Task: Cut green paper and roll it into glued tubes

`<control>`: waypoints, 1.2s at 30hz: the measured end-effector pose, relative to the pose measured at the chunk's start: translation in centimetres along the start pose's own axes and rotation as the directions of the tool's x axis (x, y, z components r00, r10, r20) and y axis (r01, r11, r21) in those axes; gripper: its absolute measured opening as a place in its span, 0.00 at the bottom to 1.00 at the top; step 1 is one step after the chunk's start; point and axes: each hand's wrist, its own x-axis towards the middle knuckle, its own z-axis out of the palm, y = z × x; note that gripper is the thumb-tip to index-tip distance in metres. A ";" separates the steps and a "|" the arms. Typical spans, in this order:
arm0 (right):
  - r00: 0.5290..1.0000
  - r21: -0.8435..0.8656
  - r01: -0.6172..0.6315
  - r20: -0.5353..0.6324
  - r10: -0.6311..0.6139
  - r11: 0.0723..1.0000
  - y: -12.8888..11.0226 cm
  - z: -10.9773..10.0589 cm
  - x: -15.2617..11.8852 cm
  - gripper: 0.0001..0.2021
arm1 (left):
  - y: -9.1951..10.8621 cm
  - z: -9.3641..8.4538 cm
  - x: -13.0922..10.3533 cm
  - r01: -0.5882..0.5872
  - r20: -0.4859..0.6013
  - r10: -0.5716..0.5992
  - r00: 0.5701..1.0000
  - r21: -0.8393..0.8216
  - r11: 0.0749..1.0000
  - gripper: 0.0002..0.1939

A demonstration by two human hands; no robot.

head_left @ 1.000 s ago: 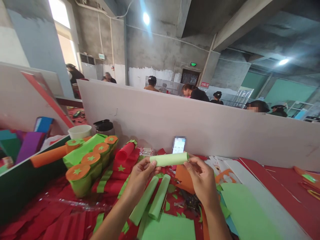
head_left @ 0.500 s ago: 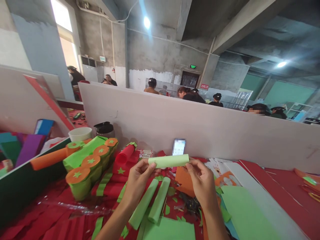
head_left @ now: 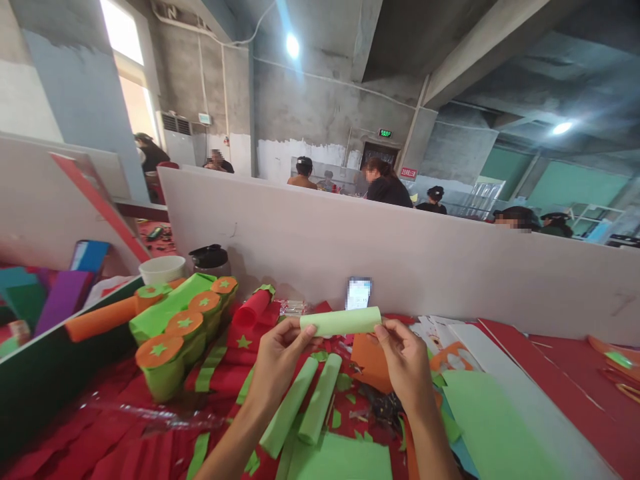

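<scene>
Between my two hands a light green paper tube [head_left: 341, 322] is held level above the table. My left hand [head_left: 286, 340] pinches its left end, thumb in front and fingers behind. At the other end, my right hand [head_left: 401, 345] grips with thumb and fingertips. Below lie two more green paper tubes, one on the left [head_left: 289, 408] and one on the right [head_left: 320, 399], slanting side by side. Their lower ends rest by a stack of green paper sheets [head_left: 340, 459]. Orange paper [head_left: 371, 360] and green scraps are scattered under my right hand.
A lit phone [head_left: 359, 293] leans against the white partition [head_left: 280, 247]. To the left stand several green paper cylinders with orange star tops [head_left: 159, 350], an orange tube [head_left: 100, 319], a white cup [head_left: 163, 269] and a dark-lidded bottle [head_left: 209, 259]. Green sheets [head_left: 495, 420] lie right. People sit beyond the partition.
My hands and the held tube have shifted very slightly to the right in the view, with the grip unchanged. Beyond the partition, a person has moved their head and upper body.
</scene>
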 end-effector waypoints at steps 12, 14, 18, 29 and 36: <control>0.998 0.095 -0.038 -0.040 0.042 0.995 1.1 0.2 0.2 0.16 | 0.0 -0.2 -0.1 -0.060 0.035 0.060 0.998 0.008 0.998 0.15; 0.995 0.172 -0.075 -0.048 0.084 0.982 1.5 0.1 0.4 0.16 | 0.1 0.0 -0.2 -0.092 0.074 0.091 0.993 0.013 0.996 0.14; 0.984 0.341 -0.150 -0.036 0.172 0.928 2.5 -0.5 0.6 0.15 | 0.5 0.1 -0.5 -0.159 0.149 0.149 0.978 0.057 0.986 0.11; 0.936 0.543 -0.323 0.064 0.345 0.775 3.5 -1.0 0.8 0.13 | 0.3 -0.7 -0.6 -0.428 0.194 0.385 0.902 0.515 0.743 0.05; 0.930 0.474 -0.302 -0.046 0.366 0.827 3.6 -0.6 0.8 0.18 | 1.1 0.0 -1.2 -0.513 0.274 0.438 0.856 0.553 0.657 0.04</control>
